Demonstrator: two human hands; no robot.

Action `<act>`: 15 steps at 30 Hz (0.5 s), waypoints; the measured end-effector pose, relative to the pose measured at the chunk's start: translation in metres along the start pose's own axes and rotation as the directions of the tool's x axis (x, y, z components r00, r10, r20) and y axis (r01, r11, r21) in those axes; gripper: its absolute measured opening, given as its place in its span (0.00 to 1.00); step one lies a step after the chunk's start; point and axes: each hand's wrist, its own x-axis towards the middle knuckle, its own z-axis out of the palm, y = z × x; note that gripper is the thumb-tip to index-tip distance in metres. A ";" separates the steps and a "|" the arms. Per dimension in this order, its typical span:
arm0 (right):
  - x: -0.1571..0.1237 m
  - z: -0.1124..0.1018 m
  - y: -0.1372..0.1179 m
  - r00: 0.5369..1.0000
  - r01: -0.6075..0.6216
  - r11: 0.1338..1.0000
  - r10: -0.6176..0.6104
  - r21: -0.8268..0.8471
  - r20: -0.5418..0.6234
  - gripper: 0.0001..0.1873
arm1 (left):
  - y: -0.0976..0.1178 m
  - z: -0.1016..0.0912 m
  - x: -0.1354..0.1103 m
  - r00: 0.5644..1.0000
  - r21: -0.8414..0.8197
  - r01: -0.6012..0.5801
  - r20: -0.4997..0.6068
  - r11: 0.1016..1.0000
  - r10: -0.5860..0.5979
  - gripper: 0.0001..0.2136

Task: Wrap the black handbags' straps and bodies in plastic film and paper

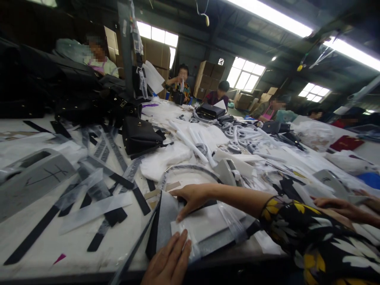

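A dark bag (152, 231) lies on its side at the table's front edge, partly covered by grey panels, white sheets (204, 225) and clear plastic film. Its handle, wrapped in plastic (191, 168), arches up behind it. My left hand (169, 261) rests flat on the near side, fingers extended together over the film and the white sheet. From the right, my right hand (192, 198) reaches across the bag, in a dark floral sleeve. Its thumb and forefinger are spread apart, touching the bag's upper left part; its other fingers are mostly hidden. A dark strap hangs toward the lower left.
Black strips (32, 233) and plastic pieces litter the left, beside a grey shaped form (35, 178). A black bag (139, 134) stands behind; more are piled far left. Wrapped handles (237, 138) cover the middle. A co-worker's hand (335, 206) is at right; several people work across the table.
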 end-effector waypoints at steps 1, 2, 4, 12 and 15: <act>0.001 0.007 0.000 0.999 -0.009 1.000 0.009 0.013 -0.045 0.51 | -0.001 0.000 0.000 1.000 0.013 -0.010 0.008 1.000 0.010 0.19; 0.003 0.012 0.000 0.996 -0.012 0.999 0.015 0.040 -0.086 0.51 | -0.003 0.000 0.000 0.999 0.029 -0.028 0.017 0.999 0.028 0.20; 0.006 0.019 0.000 0.993 0.001 0.993 0.013 0.116 -0.119 0.47 | -0.007 0.000 0.000 0.996 0.065 -0.083 0.025 0.994 0.082 0.21; -0.031 0.016 -0.034 0.880 0.099 0.985 -0.154 -0.145 -0.450 0.46 | -0.013 -0.001 0.007 0.989 0.112 -0.137 -0.042 0.984 0.142 0.20; -0.046 0.020 -0.047 0.755 0.051 0.920 -0.290 -0.388 -0.588 0.46 | -0.018 -0.014 0.018 0.985 0.042 -0.163 -0.049 0.986 0.165 0.20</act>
